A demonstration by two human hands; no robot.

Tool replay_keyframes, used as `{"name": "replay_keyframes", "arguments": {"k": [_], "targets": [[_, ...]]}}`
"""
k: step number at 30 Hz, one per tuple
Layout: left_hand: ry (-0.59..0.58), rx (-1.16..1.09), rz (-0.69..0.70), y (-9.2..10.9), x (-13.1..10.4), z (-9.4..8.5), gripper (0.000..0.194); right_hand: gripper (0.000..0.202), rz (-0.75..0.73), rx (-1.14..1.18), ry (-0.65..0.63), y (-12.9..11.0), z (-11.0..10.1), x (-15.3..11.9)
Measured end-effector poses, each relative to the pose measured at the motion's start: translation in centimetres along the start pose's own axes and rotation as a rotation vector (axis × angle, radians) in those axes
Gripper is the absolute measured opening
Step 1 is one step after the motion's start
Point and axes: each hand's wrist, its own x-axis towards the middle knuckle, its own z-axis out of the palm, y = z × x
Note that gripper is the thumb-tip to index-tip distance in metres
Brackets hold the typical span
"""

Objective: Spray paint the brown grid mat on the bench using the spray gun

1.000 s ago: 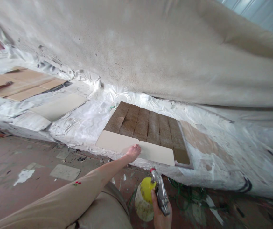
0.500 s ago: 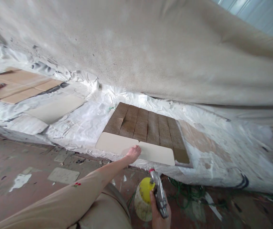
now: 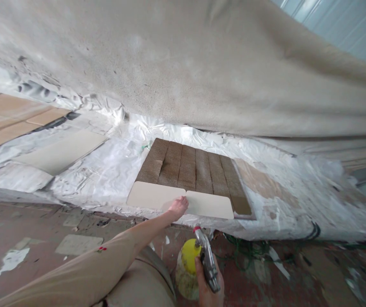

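Observation:
My left hand (image 3: 178, 207) reaches out over two cream panels with rounded corners, one on the left (image 3: 155, 195) and one on the right (image 3: 210, 205). Its fingers are pressed together at the narrow gap where the panels meet; what they pinch, if anything, is hidden. Both panels lie end to end along the near edge of a board of brown strips (image 3: 189, 164). In front of me, lower down, my right hand (image 3: 211, 283) is wrapped round a metal spray gun (image 3: 207, 251) with a red-ringed nozzle. Against the gun is a paint-stained cup with a yellow top (image 3: 189, 256).
White plastic sheeting (image 3: 103, 179) covers the low platform. A pale panel (image 3: 64, 151) and tan boards (image 3: 16, 115) lie to the left. Behind hangs a large beige cloth (image 3: 186, 64). Green hose (image 3: 243, 251) and scraps litter the reddish floor below.
The view has turned slightly, so the pale panel and tan boards appear farther left. My left hand stays at the gap between the cream panels; my right still grips the spray gun.

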Motion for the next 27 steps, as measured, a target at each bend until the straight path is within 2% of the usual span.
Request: {"name": "replay_keyframes", "arguments": {"k": [8, 13, 20, 24, 27], "targets": [[0.018, 0.004, 0.06, -0.4, -0.4, 0.1, 0.023, 0.054, 0.046, 0.025, -0.032, -0.1, 1.0, -0.9], [0.028, 0.0, 0.067, -0.6, -0.3, 0.2, 0.024, 0.046, 0.038, 0.057, -0.057, -0.5, 1.5, -1.0], [0.028, -0.012, 0.072, -0.7, 0.0, 1.3, 0.025, 0.042, 0.053, 0.015, -0.309, 0.0, 0.9, 0.2], [0.03, -0.015, 0.065, -0.7, 0.0, 1.3, 0.025, 0.041, 0.022, 0.026, -0.308, -0.6, 1.0, 0.2], [0.03, -0.015, 0.061, -0.7, -0.1, 1.2, 0.025, 0.043, 0.04, 0.054, -0.221, -0.9, 1.2, -0.1]]}}
